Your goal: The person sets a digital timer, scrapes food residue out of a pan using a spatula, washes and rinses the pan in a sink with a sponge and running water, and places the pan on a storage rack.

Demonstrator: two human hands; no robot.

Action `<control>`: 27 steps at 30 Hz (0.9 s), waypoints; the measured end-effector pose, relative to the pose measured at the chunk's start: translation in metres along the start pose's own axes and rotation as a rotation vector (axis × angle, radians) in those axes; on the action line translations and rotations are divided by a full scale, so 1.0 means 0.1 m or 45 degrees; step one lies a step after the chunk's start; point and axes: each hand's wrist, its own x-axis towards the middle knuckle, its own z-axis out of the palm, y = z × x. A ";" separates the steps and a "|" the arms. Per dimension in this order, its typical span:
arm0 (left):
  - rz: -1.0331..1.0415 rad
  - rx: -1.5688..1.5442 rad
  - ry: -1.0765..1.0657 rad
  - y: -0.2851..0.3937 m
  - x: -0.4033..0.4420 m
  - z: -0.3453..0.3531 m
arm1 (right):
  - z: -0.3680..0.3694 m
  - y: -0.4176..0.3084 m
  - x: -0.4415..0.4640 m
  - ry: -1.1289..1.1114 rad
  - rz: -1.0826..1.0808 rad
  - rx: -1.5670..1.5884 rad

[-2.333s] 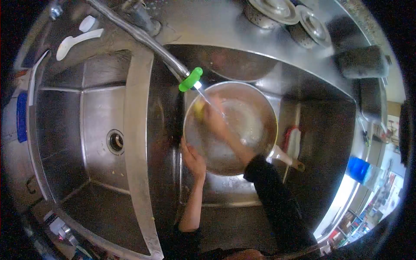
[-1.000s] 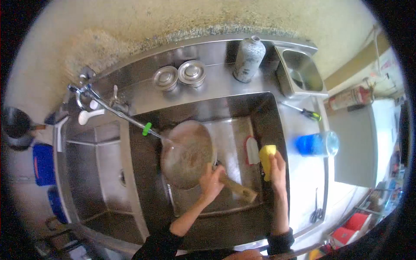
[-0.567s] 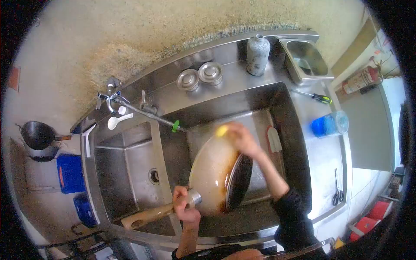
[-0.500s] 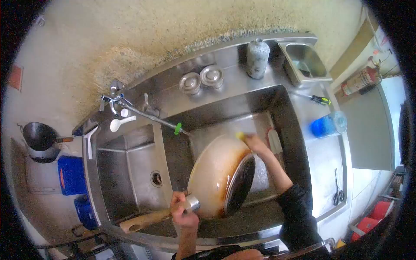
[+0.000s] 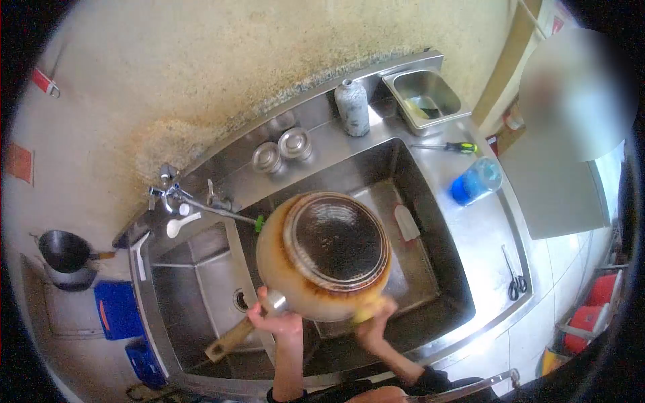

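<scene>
A large pan point(image 5: 282, 258) is held bottom up above the right sink basin, its dark round base facing me and brown scorch marks ringing its pale side. My left hand point(image 5: 281, 321) is closed around the pan's handle near the metal collar; the wooden handle point(image 5: 230, 340) points down-left. At the pan's lower right rim, my right hand point(image 5: 376, 321) presses a yellow sponge point(image 5: 366, 311) against the outer side, slightly blurred. The green-tipped faucet point(image 5: 259, 224) ends beside the pan's left edge. A white and red brush-like item point(image 5: 406, 223) lies in the basin.
Two lidded metal pots point(image 5: 295, 144), a grey bottle point(image 5: 352, 107) and a metal container point(image 5: 426, 101) line the back ledge. On the right counter are a screwdriver point(image 5: 460, 147), a blue-liquid container point(image 5: 476, 181) and scissors point(image 5: 514, 277). A white spoon point(image 5: 181, 225) lies left; a person stands upper right, blurred.
The pan was lifted and turned over from facing up, and its base now faces me more fully. My right hand moved with the sponge from the far rim to the near rim.
</scene>
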 end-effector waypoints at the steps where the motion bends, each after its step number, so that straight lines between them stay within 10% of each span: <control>1: -0.011 -0.070 -0.057 0.04 -0.02 -0.07 | -0.02 0.08 0.11 0.255 0.184 -0.052; 3: -0.056 -0.180 -0.098 0.16 -0.09 -0.15 | -0.06 0.33 0.77 -0.075 0.841 0.905; 5: -0.049 -0.130 -0.154 0.26 -0.13 -0.22 | 0.00 0.37 1.59 -0.589 1.327 1.050; 9: -0.015 -0.029 -0.157 0.33 -0.20 -0.17 | 0.43 0.19 2.53 -1.331 0.454 0.864; 10: -0.013 -0.026 -0.260 0.34 -0.19 -0.16 | 0.46 0.06 2.70 -1.251 -0.140 0.682; 11: 0.007 0.089 -0.142 0.36 -0.17 -0.11 | 0.28 -0.34 2.85 -1.252 0.009 0.594; 13: -0.015 0.204 -0.213 0.24 0.01 -0.16 | 0.12 -0.57 3.10 -0.630 -0.562 0.253; 16: 0.178 0.779 -0.632 -0.13 0.16 -0.05 | -0.08 -0.54 3.71 0.047 -0.182 -0.144; 20: 0.735 1.825 -1.338 -0.67 0.29 0.21 | 0.00 -0.53 3.72 0.204 -0.117 -0.638; 22: 0.918 1.925 -1.446 -0.94 0.38 0.01 | 0.03 -0.64 3.39 -0.014 -0.612 -0.417; 27: 1.005 2.110 -1.643 -1.57 0.67 -0.88 | 0.98 -0.14 2.22 -1.550 -0.376 0.264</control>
